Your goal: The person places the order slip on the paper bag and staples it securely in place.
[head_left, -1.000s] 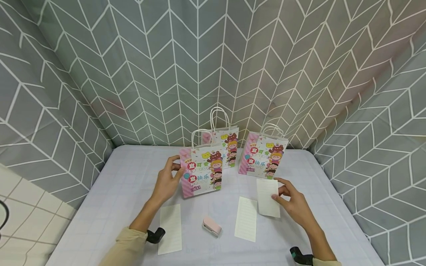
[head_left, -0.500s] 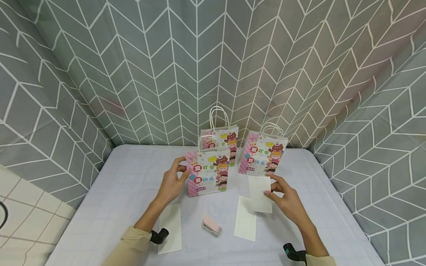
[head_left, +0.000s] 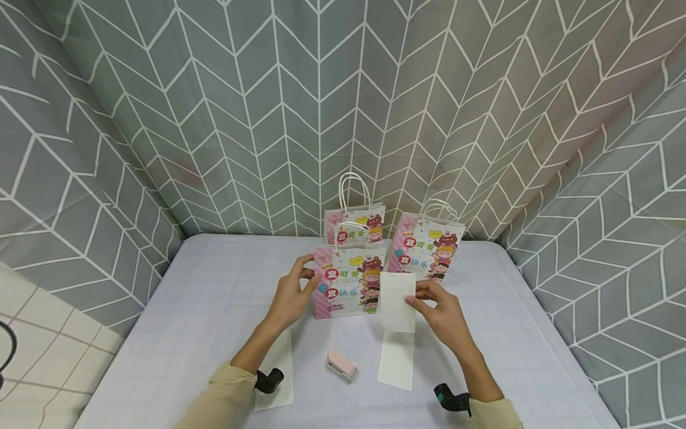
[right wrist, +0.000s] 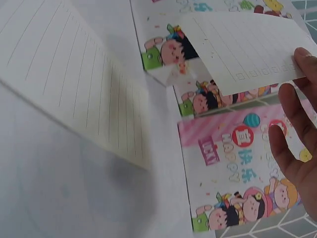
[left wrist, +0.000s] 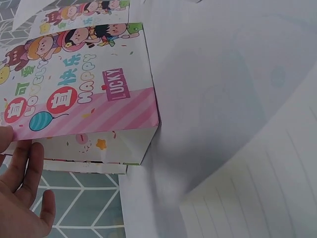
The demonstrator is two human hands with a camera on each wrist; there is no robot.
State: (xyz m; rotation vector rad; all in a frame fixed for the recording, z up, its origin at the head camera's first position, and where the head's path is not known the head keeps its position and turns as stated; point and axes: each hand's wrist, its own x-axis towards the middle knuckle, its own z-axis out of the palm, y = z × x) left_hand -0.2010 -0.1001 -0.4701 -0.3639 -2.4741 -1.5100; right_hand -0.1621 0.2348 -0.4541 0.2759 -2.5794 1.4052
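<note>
My left hand (head_left: 290, 296) grips the left edge of a small paper gift bag (head_left: 347, 283), which stands upright with pink stripes and cartoon figures on its front. In the left wrist view the thumb lies on the front panel of this gift bag (left wrist: 84, 74), with fingers at its side. A lined sheet of paper (head_left: 397, 298) is pinched at its right edge between the thumb and fingers of my right hand (head_left: 443, 313). That sheet hangs in front of the bag's right edge; whether they touch, I cannot tell. The right wrist view shows the sheet's (right wrist: 247, 49) printed lines and small boxes.
Two matching gift bags stand behind, one at the centre (head_left: 334, 227) and one on the right (head_left: 423, 247). A pink stapler (head_left: 341, 364) lies in front. Lined sheets lie to its right (head_left: 396, 363) and left (head_left: 282, 372), the left one partly under my forearm. Patterned curtains surround the table.
The left hand has moved the front gift bag rightward, so it covers more of the bag behind. My right hand has carried the sheet leftward and slightly up, toward the front bag.
</note>
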